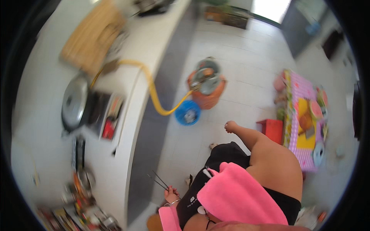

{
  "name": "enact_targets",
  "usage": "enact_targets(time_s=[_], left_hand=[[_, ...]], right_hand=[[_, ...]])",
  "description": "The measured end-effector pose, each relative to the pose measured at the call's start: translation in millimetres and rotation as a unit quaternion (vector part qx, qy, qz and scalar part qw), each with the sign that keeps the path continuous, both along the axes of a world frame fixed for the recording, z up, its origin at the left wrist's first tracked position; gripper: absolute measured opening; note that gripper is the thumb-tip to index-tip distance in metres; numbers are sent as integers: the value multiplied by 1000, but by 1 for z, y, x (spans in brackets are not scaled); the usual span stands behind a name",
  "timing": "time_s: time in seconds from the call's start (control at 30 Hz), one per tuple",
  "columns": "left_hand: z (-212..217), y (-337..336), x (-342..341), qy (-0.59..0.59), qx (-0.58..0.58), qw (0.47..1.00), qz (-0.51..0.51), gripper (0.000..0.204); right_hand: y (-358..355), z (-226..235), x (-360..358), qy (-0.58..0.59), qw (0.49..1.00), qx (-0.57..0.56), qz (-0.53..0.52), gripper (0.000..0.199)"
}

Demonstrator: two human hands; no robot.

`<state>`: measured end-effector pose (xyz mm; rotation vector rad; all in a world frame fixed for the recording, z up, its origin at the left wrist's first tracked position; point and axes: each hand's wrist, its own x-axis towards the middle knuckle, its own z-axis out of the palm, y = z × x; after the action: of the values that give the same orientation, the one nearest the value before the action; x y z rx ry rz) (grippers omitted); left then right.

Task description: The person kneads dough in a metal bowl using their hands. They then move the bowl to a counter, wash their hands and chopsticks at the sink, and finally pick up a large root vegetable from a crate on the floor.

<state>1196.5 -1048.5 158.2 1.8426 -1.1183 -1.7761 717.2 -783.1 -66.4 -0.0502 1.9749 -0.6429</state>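
My left hand [172, 195], with a bracelet at the wrist, is closed around a pair of thin dark chopsticks [158, 180]. Their tips spread apart and point toward the front of the white counter [133, 104], without touching it. Stretched out over the floor, my right hand [231, 126] has its fingers curled, and nothing shows in them. A fluffy pink cloth [239, 194] hangs over my black clothing. On the counter stands a dark pan with a shiny metal lid [75, 101], well away from both hands.
A yellow hose [154, 92] runs from the counter to an orange gas cylinder [210, 99] with a glass lid on top. Beside it sits a blue basket [187, 112]. To the right are a red stool [273, 131] and a table with a pink checked cloth [302, 86]. A wooden board [90, 34] leans on the counter.
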Motion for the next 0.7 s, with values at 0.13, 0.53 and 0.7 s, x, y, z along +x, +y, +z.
enact_targets(time_s=[0.13,0.53,0.7], left_hand=[[41,-3,-182,-10,-62,958,-279,11],[18,-37,-524,83,-57,866,-491,12],[19,-33,-646,105,-117,852,-499,9]], right_hand=[[135,-9,-64,160,982,-68,-72,13],[344,25,50,33,850,-30,-524,20],[349,29,76,-39,692,62,-718,16]])
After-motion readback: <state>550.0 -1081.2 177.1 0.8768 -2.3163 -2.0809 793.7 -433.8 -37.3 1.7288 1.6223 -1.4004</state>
